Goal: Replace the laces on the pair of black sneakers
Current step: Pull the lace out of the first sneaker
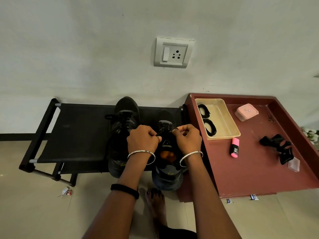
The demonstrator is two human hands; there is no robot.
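Seen from the head camera, the left sneaker (124, 125) and the right sneaker (167, 147), both black with grey panels, stand side by side on a black shoe rack (74, 131), toes to the wall. The right one shows an orange insole. The left hand (142, 139) and right hand (188, 138), close together above its tongue, each pinch an end of its black lace (165, 131).

Forearms bare up to frame edge. L hand (143, 138): thin silver bangle (140, 152) w/ small dark studs on wrist. Thick black band (125, 190) on same forearm, 7 o'clock of the bangle. R hand (187, 138): matching silver bangle on wrist. Bare foot (156, 204) at 6 o'clock of frame, toenails (148, 192) w/ dark polish. Dark garment (177, 234) at btm edge, 5 o'clock of foot.
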